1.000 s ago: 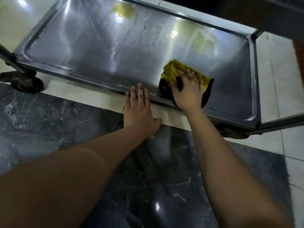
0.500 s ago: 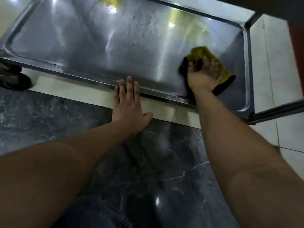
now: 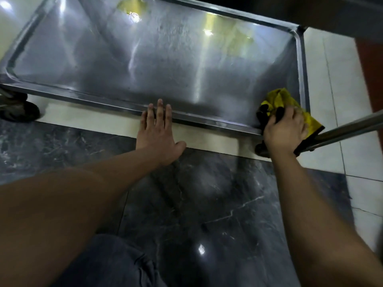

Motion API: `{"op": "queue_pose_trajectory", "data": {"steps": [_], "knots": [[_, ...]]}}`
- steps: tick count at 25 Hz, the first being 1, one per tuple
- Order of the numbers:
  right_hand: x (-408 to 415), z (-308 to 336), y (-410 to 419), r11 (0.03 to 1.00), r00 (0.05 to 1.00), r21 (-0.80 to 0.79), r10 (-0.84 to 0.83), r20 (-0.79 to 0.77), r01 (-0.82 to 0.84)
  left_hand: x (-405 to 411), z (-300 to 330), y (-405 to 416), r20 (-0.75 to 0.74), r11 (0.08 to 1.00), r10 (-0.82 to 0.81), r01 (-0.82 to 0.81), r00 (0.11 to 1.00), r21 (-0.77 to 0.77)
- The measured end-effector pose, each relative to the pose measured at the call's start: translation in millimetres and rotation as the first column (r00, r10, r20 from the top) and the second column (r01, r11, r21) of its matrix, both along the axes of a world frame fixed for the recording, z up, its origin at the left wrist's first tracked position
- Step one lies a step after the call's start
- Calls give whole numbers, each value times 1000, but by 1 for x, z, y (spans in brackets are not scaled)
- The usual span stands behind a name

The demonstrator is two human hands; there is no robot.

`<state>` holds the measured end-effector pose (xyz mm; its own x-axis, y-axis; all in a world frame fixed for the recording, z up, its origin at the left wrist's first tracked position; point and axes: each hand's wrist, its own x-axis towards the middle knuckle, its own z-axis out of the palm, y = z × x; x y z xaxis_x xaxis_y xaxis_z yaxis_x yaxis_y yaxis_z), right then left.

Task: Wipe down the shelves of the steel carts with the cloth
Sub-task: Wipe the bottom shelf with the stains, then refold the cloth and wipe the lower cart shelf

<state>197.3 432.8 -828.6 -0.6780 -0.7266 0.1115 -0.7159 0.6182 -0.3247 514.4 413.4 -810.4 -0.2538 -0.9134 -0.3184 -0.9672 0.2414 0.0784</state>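
The right hand [image 3: 285,134] grips the yellow cloth [image 3: 286,104], fingers curled over it, now at the shelf's [image 3: 165,65] near right corner after sweeping rightward along the front rim. The left hand [image 3: 158,133] stays flat, fingertips on that rim. This pass looks finished; the far side likely remains.

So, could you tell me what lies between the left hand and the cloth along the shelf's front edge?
In the head view, only the bare steel front rim of the shelf runs between the left hand and the yellow cloth; nothing rests on that stretch.
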Motion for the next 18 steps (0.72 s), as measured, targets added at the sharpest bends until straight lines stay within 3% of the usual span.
{"op": "queue_pose_trajectory", "data": {"steps": [4, 9, 13, 18], "knots": [[67, -1, 13, 1000, 1000, -24, -3, 26, 4, 0, -3, 0, -54, 1000, 15, -14, 998, 25], [177, -9, -3, 920, 922, -119, 383, 58, -374, 3, -6, -6, -116, 1000, 1, 1, 993, 22], [179, 22, -5, 913, 912, 1, 409, 20, -409, 32, 20, -11, -159, 987, -104, 122, 982, 105], [171, 110, 71, 920, 912, -71, 390, 129, -384, 34, 110, 55, -272, 980, -128, 163, 954, 110]]}}
